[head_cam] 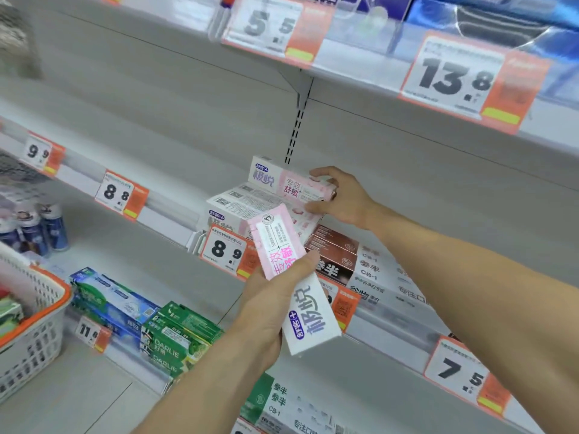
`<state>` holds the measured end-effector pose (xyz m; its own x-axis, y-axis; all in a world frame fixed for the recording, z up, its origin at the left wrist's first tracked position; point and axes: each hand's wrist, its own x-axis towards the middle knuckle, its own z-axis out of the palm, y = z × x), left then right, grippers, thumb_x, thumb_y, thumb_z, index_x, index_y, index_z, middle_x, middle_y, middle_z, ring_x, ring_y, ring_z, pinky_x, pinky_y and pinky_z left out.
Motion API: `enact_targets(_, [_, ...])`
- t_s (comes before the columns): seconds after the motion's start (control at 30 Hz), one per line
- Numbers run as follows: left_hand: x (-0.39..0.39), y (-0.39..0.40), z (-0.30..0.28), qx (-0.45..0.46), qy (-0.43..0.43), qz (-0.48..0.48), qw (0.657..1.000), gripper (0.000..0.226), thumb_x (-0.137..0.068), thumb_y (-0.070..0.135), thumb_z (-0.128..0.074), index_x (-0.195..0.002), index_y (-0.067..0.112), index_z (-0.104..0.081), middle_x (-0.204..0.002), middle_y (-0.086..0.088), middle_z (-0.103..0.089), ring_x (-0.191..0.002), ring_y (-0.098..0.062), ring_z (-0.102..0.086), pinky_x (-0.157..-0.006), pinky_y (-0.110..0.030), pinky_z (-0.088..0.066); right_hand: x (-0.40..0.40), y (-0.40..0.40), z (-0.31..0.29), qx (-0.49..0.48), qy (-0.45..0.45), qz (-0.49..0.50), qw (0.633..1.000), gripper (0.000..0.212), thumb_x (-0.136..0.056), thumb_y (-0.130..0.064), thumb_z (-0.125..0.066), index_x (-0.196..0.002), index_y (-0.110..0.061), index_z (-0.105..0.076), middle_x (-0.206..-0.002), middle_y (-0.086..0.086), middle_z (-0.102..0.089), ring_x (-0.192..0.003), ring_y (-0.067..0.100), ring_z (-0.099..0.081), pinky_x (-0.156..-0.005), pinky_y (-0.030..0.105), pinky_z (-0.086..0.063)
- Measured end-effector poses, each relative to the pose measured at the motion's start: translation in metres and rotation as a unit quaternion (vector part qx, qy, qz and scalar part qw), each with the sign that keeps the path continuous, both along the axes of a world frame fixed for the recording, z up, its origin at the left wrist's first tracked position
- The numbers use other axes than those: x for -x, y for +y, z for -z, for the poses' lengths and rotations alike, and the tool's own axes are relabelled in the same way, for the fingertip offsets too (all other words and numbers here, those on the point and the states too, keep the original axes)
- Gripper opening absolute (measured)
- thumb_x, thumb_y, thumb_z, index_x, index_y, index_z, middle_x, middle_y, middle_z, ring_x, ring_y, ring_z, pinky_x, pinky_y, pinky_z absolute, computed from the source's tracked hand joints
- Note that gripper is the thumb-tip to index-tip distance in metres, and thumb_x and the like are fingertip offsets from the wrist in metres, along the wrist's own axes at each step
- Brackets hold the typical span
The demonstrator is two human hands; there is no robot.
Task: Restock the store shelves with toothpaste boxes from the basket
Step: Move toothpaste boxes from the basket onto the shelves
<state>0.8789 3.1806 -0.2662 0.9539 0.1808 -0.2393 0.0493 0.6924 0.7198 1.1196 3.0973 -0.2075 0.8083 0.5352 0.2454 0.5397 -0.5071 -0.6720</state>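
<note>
**Shelf restock: both hands on pink-and-white toothpaste boxes**

Left hand (269, 305): fingers clenched around a pink-and-white toothpaste box (294, 277). The box is held in front of the shelf, clear of it, tilted with its pink end up and its white end down past the heel of the hand. The thumb (300, 267) lies across the printed face, at the line where pink meets white; the other fingers wrap behind the box and are hidden.

Right hand (340, 197): fingers grasping the right end of the top box (282, 183) of the same design. The upper fingertips curl over the box's top edge; the thumb presses from below at its lower right corner. This box sits tilted on a stack of matching boxes (238, 208) that lies on the middle shelf (163, 211), directly left of and below the right-hand fingers.

Items around the fingers:
- A price tag reading 8.9 (227, 249) hangs on the shelf edge just left of the left-hand fingertips, under the stack.
- Brown boxes (333, 249) lie on the same shelf, just below the right hand and right of the held box's pink end.
- White boxes (385, 277) continue further right, behind the right forearm.
- Green and blue toothpaste boxes (150, 321) occupy the lower shelf, well left of and below the left hand.
- The basket (40, 311), white with an orange rim, sits at the far left edge, well apart from both hands. Its contents are only partly visible.
</note>
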Motion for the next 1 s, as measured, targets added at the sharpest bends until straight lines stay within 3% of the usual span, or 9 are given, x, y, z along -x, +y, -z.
enact_targets(0.2, [0.003, 0.000, -0.005, 0.039, 0.001, -0.005, 0.999, 0.061, -0.062, 0.028, -0.085, -0.117, 0.008, -0.068, -0.098, -0.021, -0.075, -0.065, -0.028, -0.071, -0.061, -0.039, -0.063, 0.003, -0.001, 0.001, 0.023, 0.008, -0.002, 1.000, 0.078, -0.069, -0.007, -0.089, -0.133, -0.030, -0.050, -0.128, 0.011, -0.055, -0.104, 0.019, -0.064, -0.099, 0.036, -0.054])
enact_targets(0.3, [0.003, 0.002, -0.007, 0.042, -0.003, -0.038, 0.998, 0.064, -0.059, 0.030, -0.085, -0.117, 0.009, -0.068, -0.092, -0.016, -0.076, -0.064, -0.025, -0.071, -0.057, -0.037, -0.062, 0.016, -0.003, -0.009, 0.021, -0.064, 0.050, 0.996, 0.090, -0.072, -0.021, -0.089, -0.144, -0.036, -0.038, -0.136, 0.005, -0.037, -0.118, 0.013, -0.047, -0.104, 0.026, -0.042])
enact_targets(0.4, [0.002, 0.005, -0.008, 0.032, -0.014, -0.073, 0.997, 0.064, -0.059, 0.036, -0.084, -0.116, 0.014, -0.066, -0.085, -0.008, -0.074, -0.064, -0.022, -0.070, -0.058, -0.034, -0.060, 0.056, -0.007, -0.027, -0.065, -0.165, 0.075, 0.981, 0.038, -0.083, -0.023, -0.078, -0.117, -0.024, -0.060, -0.119, 0.000, -0.056, -0.097, 0.011, -0.059, -0.080, 0.022, -0.048])
enact_targets(0.47, [-0.001, 0.005, -0.008, 0.026, -0.012, -0.093, 0.995, 0.063, -0.063, 0.041, -0.083, -0.118, 0.017, -0.064, -0.087, -0.007, -0.074, -0.068, -0.022, -0.071, -0.064, -0.037, -0.060, 0.088, -0.017, -0.043, -0.055, -0.056, -0.005, 0.997, 0.017, -0.087, -0.020, -0.075, -0.101, -0.020, -0.065, -0.096, 0.002, -0.070, -0.078, 0.014, -0.067, -0.073, 0.034, -0.050])
enact_targets(0.53, [-0.006, 0.007, -0.007, 0.025, -0.009, -0.124, 0.992, 0.053, -0.077, 0.038, -0.080, -0.121, 0.019, -0.058, -0.093, -0.008, -0.074, -0.070, -0.023, -0.073, -0.062, -0.037, -0.058, 0.122, -0.028, -0.054, 0.055, 0.139, -0.122, 0.981, 0.035, -0.088, -0.020, -0.076, -0.119, -0.019, -0.060, -0.097, 0.006, -0.073, -0.082, 0.024, -0.071, -0.073, 0.040, -0.055])
enact_targets(0.6, [-0.009, 0.009, -0.007, 0.018, -0.017, -0.150, 0.988, 0.045, -0.088, 0.029, -0.073, -0.126, 0.018, -0.050, -0.103, -0.010, -0.073, -0.077, -0.025, -0.075, -0.064, -0.041, -0.060, 0.151, -0.036, -0.054, 0.160, 0.227, -0.172, 0.945, 0.057, -0.084, -0.022, -0.080, -0.133, -0.024, -0.050, -0.108, 0.005, -0.071, -0.095, 0.028, -0.072, -0.078, 0.037, -0.057])
enact_targets(0.7, [-0.011, 0.007, -0.008, -0.040, -0.032, -0.162, 0.985, 0.047, -0.091, 0.024, -0.071, -0.129, 0.016, -0.044, -0.109, -0.010, -0.072, -0.086, -0.026, -0.076, -0.074, -0.049, -0.062, 0.170, -0.037, -0.042, 0.123, 0.207, -0.136, 0.961, 0.057, -0.080, -0.019, -0.083, -0.128, -0.024, -0.054, -0.111, 0.010, -0.071, -0.097, 0.033, -0.071, -0.082, 0.041, -0.058])
enact_targets(0.87, [-0.004, 0.010, -0.012, -0.155, -0.096, -0.164, 0.969, 0.044, -0.086, 0.021, -0.075, -0.121, 0.022, -0.049, -0.105, 0.000, -0.074, -0.082, -0.011, -0.075, -0.063, -0.028, -0.060, 0.164, -0.044, -0.035, 0.065, 0.244, -0.101, 0.962, 0.071, -0.075, -0.004, -0.084, -0.134, -0.019, -0.048, -0.100, 0.010, -0.075, -0.086, 0.028, -0.074, -0.070, 0.037, -0.059])
enact_targets(1.0, [-0.002, 0.020, -0.003, -0.330, -0.158, -0.133, 0.921, 0.056, -0.079, 0.016, -0.083, -0.125, 0.032, -0.057, -0.103, 0.007, -0.075, -0.089, -0.004, -0.072, -0.073, -0.019, -0.055, 0.151, -0.044, -0.051, -0.004, 0.167, -0.102, 0.981, 0.077, -0.069, -0.018, -0.086, -0.137, -0.023, -0.048, -0.119, 0.010, -0.069, -0.099, 0.020, -0.072, -0.076, 0.032, -0.057])
